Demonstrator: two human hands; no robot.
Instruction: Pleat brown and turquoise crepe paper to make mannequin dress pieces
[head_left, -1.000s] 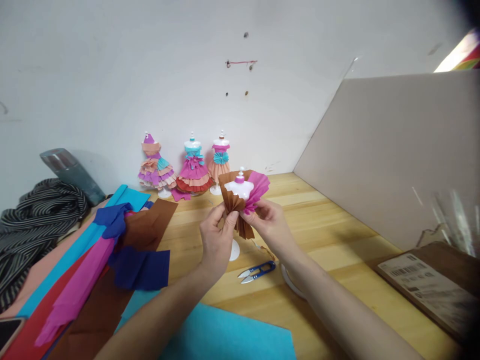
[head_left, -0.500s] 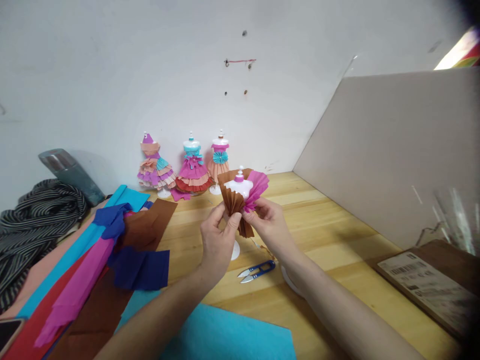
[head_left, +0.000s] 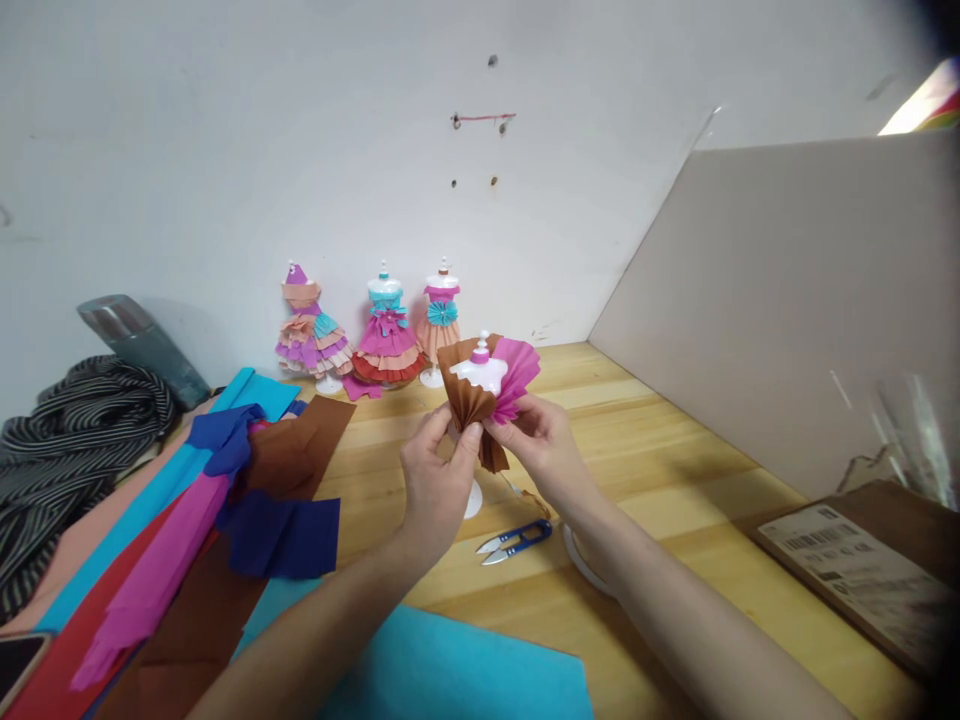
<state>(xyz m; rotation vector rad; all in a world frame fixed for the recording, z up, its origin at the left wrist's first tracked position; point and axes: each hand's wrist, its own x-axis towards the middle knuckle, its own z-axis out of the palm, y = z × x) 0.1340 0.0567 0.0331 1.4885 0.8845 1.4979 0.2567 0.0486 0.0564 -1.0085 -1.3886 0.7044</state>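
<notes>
A small white dress form (head_left: 480, 374) with a pink neck band stands upright on a round white base (head_left: 472, 500). Pleated brown crepe paper (head_left: 470, 400) and pleated pink crepe paper (head_left: 519, 370) fan out around its upper body. At its left side my left hand (head_left: 441, 465) is closed, thumb and fingers pinching the gathered brown paper near the waist. My right hand (head_left: 541, 440) pinches the gathered lower end of the pink paper from the right. Both thumbtips nearly meet at the front. Below the hands lie blue-handled thread snips (head_left: 515, 541).
Several dressed forms (head_left: 386, 325) stand against the wall. Coloured crepe paper sheets (head_left: 165, 570) and a striped cloth (head_left: 82, 440) cover the left side. Turquoise paper (head_left: 465, 660) lies in front. A white ring (head_left: 581, 565) is partly under my right wrist; a labelled cardboard package (head_left: 840, 560) sits right.
Both hands keep their pinch at the form's waist with hardly any movement. The whole view has shifted very slightly.
</notes>
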